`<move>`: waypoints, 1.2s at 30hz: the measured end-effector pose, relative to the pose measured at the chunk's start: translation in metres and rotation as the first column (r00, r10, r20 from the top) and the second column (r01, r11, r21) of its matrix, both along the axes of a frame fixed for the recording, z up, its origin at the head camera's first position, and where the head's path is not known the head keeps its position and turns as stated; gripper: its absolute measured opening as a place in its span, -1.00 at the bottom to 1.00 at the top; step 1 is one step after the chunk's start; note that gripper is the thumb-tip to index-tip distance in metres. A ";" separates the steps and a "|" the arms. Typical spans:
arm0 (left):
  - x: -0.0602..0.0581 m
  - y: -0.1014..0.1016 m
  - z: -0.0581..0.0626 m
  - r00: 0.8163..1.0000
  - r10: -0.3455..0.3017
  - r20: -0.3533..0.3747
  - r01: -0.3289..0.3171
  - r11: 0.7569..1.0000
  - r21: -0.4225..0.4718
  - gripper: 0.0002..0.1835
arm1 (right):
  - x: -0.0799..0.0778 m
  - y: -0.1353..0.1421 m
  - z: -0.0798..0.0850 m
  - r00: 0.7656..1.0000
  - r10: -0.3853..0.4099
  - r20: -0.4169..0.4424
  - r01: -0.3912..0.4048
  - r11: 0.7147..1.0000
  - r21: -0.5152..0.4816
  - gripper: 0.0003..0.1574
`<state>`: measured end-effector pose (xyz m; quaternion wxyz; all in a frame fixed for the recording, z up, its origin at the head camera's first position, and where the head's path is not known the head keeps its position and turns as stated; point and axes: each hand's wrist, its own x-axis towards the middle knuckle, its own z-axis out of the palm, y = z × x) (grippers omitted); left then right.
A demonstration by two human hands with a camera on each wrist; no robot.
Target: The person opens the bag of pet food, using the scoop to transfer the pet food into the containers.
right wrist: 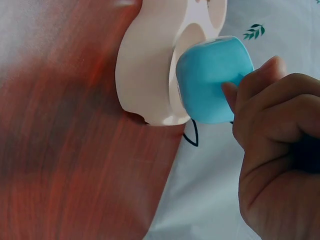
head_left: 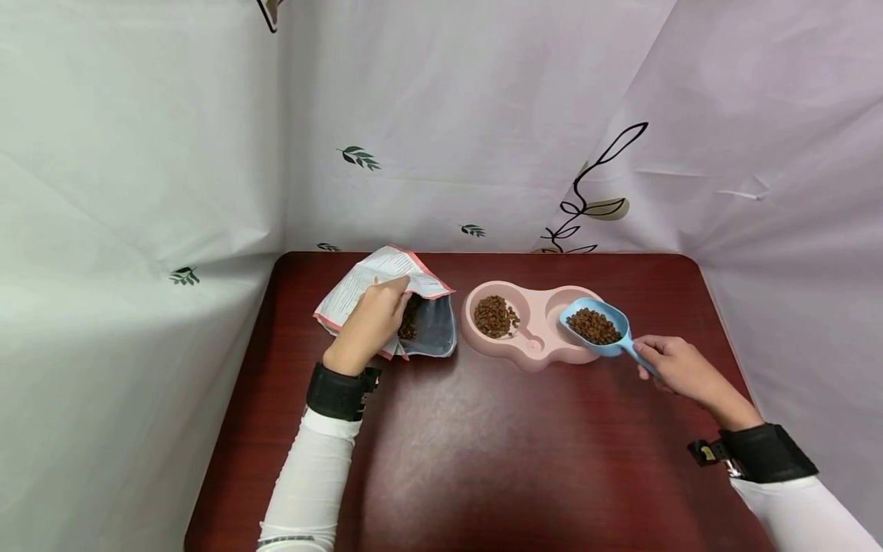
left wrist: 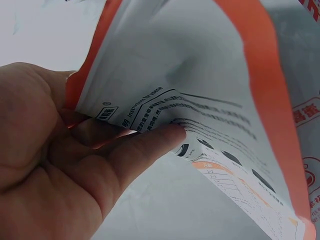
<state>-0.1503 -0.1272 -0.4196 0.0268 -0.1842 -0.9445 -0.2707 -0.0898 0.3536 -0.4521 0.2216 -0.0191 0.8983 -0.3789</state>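
My right hand [head_left: 679,369] grips the handle of a light blue scoop [head_left: 621,322] heaped with brown kibble [head_left: 593,326]. The scoop hangs over the right bowl of a pink double pet bowl [head_left: 534,337]; in the right wrist view the blue underside of the scoop [right wrist: 215,80] overlaps that bowl. Kibble [head_left: 494,316] lies in the left bowl. With fingers and thumb, my left hand [head_left: 372,318] pinches the edge of a white and orange-red food bag [head_left: 366,284]. The bag's mouth faces right, with kibble inside. Printed text on the bag [left wrist: 200,115] fills the left wrist view.
Everything stands on a dark red wooden table [head_left: 510,460] with rounded back corners. A pale cloth [head_left: 441,115] with leaf prints hangs behind and beside the table. The bag stands just left of the pet bowl.
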 end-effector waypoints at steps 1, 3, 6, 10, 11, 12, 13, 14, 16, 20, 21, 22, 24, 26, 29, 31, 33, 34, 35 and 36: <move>0.000 0.000 0.000 1.000 0.000 0.003 0.000 1.000 0.002 -0.84 | -0.001 0.000 0.001 1.000 0.001 -0.001 -0.001 1.000 0.007 -0.48; 0.000 0.001 0.001 1.000 0.001 -0.002 -0.001 1.000 0.004 -0.84 | -0.003 0.001 0.002 1.000 0.007 -0.001 -0.007 1.000 0.019 -0.48; 0.000 0.001 0.001 1.000 0.004 -0.003 -0.004 1.000 0.000 -0.84 | -0.006 0.003 0.004 1.000 0.014 0.006 -0.014 0.999 0.037 -0.49; 0.000 0.001 0.002 1.000 0.001 -0.009 -0.002 1.000 -0.006 -0.84 | -0.008 0.005 0.006 1.000 0.024 0.015 -0.025 0.999 0.048 -0.49; 0.000 0.001 0.002 1.000 0.001 -0.009 -0.001 1.000 -0.006 -0.84 | -0.008 0.006 0.006 1.000 0.025 0.017 -0.026 0.998 0.054 -0.49; 0.000 0.001 0.001 1.000 0.000 -0.010 0.000 1.000 -0.005 -0.84 | -0.009 0.006 0.007 0.999 0.029 0.016 -0.030 0.998 0.059 -0.50; 0.000 0.001 0.001 1.000 0.000 -0.011 0.000 1.000 -0.004 -0.84 | -0.009 0.006 0.007 0.999 0.035 0.013 -0.035 0.997 0.064 -0.50; 0.000 0.001 0.001 1.000 0.001 -0.011 -0.001 1.000 -0.004 -0.85 | -0.010 0.007 0.007 0.999 0.040 0.011 -0.041 0.996 0.073 -0.51; 0.000 0.001 0.001 1.000 0.000 -0.010 0.000 1.000 -0.001 -0.84 | -0.010 0.007 0.008 0.999 0.049 0.003 -0.049 0.994 0.100 -0.52; 0.000 0.001 0.001 1.000 -0.002 -0.004 0.002 1.000 0.001 -0.85 | -0.013 0.008 0.008 0.997 0.077 -0.021 -0.073 0.987 0.143 -0.53; 0.000 0.001 0.001 1.000 -0.002 -0.004 0.002 1.000 0.001 -0.86 | -0.013 0.008 0.008 0.996 0.082 -0.027 -0.077 0.986 0.150 -0.54; 0.000 0.001 0.001 1.000 -0.001 -0.003 0.001 1.000 0.000 -0.86 | -0.014 0.008 0.008 0.996 0.089 -0.030 -0.084 0.985 0.154 -0.54; 0.001 0.001 0.001 1.000 -0.002 -0.008 0.002 1.000 -0.001 -0.87 | -0.015 0.008 0.008 0.994 0.100 -0.033 -0.093 0.982 0.164 -0.54; 0.001 0.001 0.001 1.000 -0.005 -0.014 0.005 1.000 0.000 -0.87 | -0.016 0.008 0.009 0.994 0.104 -0.030 -0.098 0.981 0.168 -0.54; 0.000 0.001 0.002 1.000 -0.007 -0.019 0.007 1.000 -0.004 -0.86 | -0.017 0.007 0.010 0.994 0.105 -0.026 -0.099 0.980 0.173 -0.55; 0.000 0.001 0.002 1.000 -0.003 -0.020 0.003 1.000 -0.004 -0.86 | -0.017 0.006 0.010 0.994 0.108 -0.028 -0.102 0.979 0.179 -0.56; 0.000 0.002 0.002 1.000 0.000 -0.019 0.000 1.000 -0.007 -0.83 | -0.018 0.006 0.010 0.993 0.115 -0.033 -0.106 0.976 0.190 -0.57; 0.000 0.002 0.002 1.000 0.000 -0.021 0.000 1.000 -0.006 -0.84 | -0.018 0.005 0.010 0.992 0.120 -0.036 -0.110 0.974 0.197 -0.58; 0.000 0.002 0.001 1.000 0.001 -0.023 -0.001 1.000 -0.005 -0.84 | -0.018 0.005 0.010 0.991 0.126 -0.039 -0.115 0.971 0.207 -0.59; 0.000 0.002 0.001 1.000 0.001 -0.023 -0.001 1.000 -0.004 -0.84 | -0.018 0.004 0.011 0.990 0.134 -0.046 -0.120 0.968 0.220 -0.60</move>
